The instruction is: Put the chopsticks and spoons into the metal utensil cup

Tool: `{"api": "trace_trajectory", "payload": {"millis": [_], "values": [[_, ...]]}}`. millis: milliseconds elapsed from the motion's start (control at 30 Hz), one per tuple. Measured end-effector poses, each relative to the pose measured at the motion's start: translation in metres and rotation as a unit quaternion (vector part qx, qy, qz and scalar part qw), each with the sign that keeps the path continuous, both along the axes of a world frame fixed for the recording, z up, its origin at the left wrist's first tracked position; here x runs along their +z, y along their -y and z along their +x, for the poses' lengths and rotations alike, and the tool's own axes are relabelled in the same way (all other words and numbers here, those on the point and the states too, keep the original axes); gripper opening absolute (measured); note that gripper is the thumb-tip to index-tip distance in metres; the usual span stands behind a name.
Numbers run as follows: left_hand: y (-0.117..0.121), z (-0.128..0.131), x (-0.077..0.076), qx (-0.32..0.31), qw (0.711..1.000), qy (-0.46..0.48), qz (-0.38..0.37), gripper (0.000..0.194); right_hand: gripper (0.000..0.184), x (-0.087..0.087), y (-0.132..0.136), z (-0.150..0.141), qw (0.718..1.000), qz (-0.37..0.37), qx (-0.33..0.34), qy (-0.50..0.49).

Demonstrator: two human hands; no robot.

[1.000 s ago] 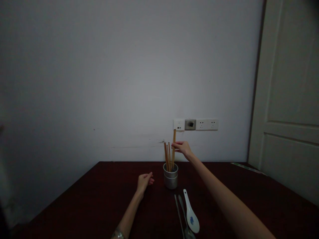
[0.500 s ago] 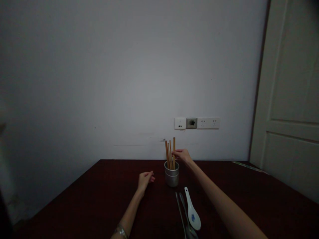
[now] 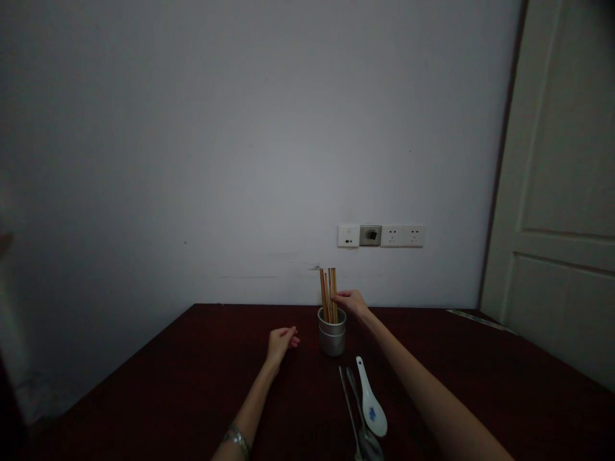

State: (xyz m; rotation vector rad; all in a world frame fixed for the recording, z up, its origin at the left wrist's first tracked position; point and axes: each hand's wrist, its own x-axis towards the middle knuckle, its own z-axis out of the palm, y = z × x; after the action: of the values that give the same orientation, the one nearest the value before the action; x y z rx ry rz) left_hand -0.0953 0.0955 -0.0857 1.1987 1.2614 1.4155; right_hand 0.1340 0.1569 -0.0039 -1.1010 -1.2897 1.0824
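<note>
A grey metal cup (image 3: 332,342) stands upright on the dark red table, with several wooden chopsticks (image 3: 323,288) rising out of it. My right hand (image 3: 350,301) reaches in from the right and pinches a chopstick (image 3: 335,282) at the right of the bunch. That chopstick's lower end is inside the cup, hidden by the wall. To the left of the cup, apart from it, my left hand (image 3: 281,344) is at the table with its fingers curled together and nothing visible in them. A white ceramic spoon (image 3: 371,403) with a blue mark lies in front of the cup.
Beside the white spoon lie a metal spoon (image 3: 369,442) and another thin metal utensil (image 3: 348,410). Behind the dark red table (image 3: 192,384) is a pale wall with a row of sockets (image 3: 402,236). A flat strip (image 3: 480,320) lies at the far right edge near a door (image 3: 557,192).
The chopstick in my right hand has gone slightly deeper into the cup and nearer the others. My left hand stays in place. The view has shifted a little.
</note>
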Motion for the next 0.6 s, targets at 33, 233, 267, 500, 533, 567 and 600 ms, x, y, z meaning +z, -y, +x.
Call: {"api": "trace_trajectory", "payload": {"millis": [33, 233, 267, 500, 533, 567, 600], "values": [[-0.0001, -0.0002, -0.0002, -0.001, 1.0, 0.001, 0.0, 0.033, 0.011, -0.0014, -0.0006, 0.0001, 1.0, 0.001, 0.001, 0.0], [-0.0035, -0.0019, -0.0035, -0.01, 1.0, 0.009, 0.003, 0.033, 0.011, -0.0081, -0.004, 0.0016, 1.0, 0.006, 0.009, 0.006], [-0.004, -0.0021, -0.0039, -0.011, 1.0, 0.009, 0.004, 0.033, 0.012, -0.0086, -0.0043, 0.0021, 1.0, 0.007, 0.01, 0.009], [-0.0019, -0.0011, -0.0022, -0.009, 1.0, 0.002, 0.009, 0.032, 0.016, -0.0098, -0.0028, 0.0045, 0.999, 0.012, 0.024, 0.034], [-0.0011, -0.0009, -0.0016, -0.009, 1.0, 0.001, 0.008, 0.031, 0.016, -0.01, -0.0022, 0.0046, 0.999, 0.012, 0.025, 0.038], [-0.0005, -0.0007, -0.0012, -0.009, 1.0, 0.002, 0.007, 0.03, 0.017, -0.0102, -0.0015, 0.0047, 0.999, 0.012, 0.027, 0.042], [0.0001, -0.0006, -0.0008, -0.009, 1.0, 0.002, 0.006, 0.029, 0.017, -0.0103, -0.0009, 0.0047, 0.998, 0.012, 0.027, 0.047]]}}
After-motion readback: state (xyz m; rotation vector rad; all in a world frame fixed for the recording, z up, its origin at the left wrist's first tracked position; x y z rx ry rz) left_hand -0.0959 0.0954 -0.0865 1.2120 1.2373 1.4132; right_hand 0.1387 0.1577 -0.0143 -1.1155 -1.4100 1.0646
